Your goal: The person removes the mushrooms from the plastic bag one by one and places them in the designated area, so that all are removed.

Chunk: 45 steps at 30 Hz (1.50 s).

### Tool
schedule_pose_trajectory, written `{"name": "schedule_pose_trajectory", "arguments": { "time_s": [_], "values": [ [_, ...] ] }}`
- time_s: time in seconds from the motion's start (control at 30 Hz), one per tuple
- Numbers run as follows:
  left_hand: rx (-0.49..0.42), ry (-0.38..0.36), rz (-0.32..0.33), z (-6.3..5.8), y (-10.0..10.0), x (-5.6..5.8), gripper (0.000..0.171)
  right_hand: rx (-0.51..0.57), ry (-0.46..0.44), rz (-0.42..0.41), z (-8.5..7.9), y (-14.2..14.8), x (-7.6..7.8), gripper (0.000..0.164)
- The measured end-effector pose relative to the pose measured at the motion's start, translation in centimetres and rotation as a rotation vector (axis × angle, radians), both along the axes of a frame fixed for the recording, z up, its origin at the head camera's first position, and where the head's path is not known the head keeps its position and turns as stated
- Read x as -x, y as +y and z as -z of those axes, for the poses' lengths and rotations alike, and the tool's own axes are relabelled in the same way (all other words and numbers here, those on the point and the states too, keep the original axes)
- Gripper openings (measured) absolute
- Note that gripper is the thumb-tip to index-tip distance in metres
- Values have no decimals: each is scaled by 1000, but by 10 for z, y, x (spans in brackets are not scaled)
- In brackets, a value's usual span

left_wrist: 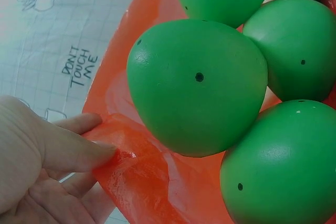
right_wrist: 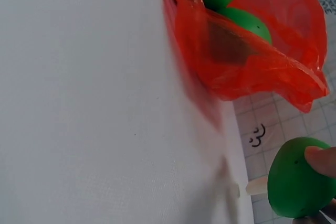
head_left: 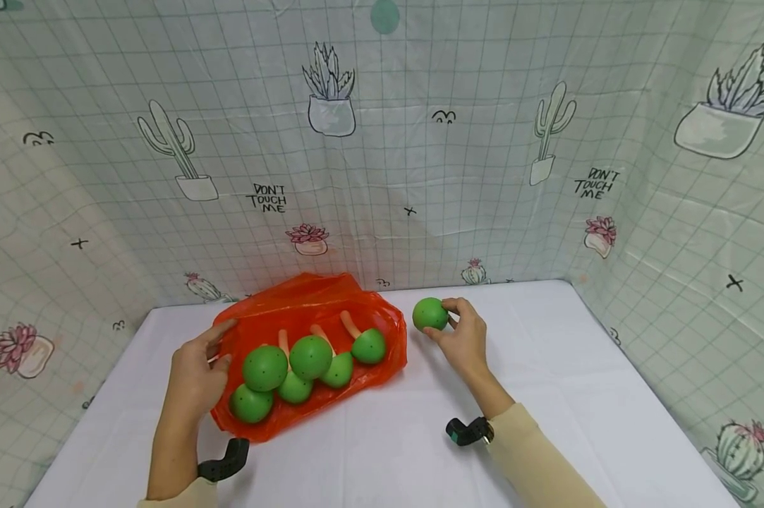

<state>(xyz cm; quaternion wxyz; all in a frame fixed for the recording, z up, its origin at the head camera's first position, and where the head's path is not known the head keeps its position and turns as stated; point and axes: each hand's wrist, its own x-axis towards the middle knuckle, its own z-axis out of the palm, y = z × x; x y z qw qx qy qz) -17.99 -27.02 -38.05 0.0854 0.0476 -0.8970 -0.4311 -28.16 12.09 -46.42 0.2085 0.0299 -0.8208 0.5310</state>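
Observation:
With thumb and fingers my right hand (head_left: 467, 342) grips a green maraca (head_left: 429, 314) by its round head, up off the table to the right of the bag. Its pale handle (right_wrist: 257, 185) shows in the right wrist view. The red plastic bag (head_left: 255, 317) lies spread with its mouth facing me. Several more green maracas (head_left: 265, 367) with black dots and light wooden handles lie inside it, some on top of others. At the bag's left side, my left hand (head_left: 194, 374) pinches the plastic edge between thumb and fingers, as the left wrist view shows.
A white cloth covers the table (head_left: 382, 451). Behind it and at both sides hangs a grid-patterned curtain (head_left: 420, 162) printed with cacti and potted plants. The back of the bag stands close to the curtain.

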Motion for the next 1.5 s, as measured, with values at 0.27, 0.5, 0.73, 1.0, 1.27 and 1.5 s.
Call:
{"name": "schedule_pose_trajectory", "arguments": {
  "time_s": [0.27, 0.5, 0.73, 1.0, 1.27, 1.5],
  "values": [
    [-8, -11, -4, 0, 0, 0, 61, -35, -2, 5, 4, -4, 3, 56],
    [-12, -10, -5, -1, 1, 0, 61, -135, -51, 29, 9, -4, 2, 63],
    [-16, -5, -6, 0, 0, 1, 60, -182, -101, 40, 13, -6, 2, 62],
    [-25, -22, -9, -1, 0, 0, 61, -199, -101, 57, 13, -8, -1, 64],
    [-18, -17, -5, 0, -1, 0, 61, -197, -107, 67, 12, -8, -3, 65],
    [-19, -32, -14, -1, 0, 0, 62, -209, -100, 79, 12, -6, -4, 66]
  ]
}}
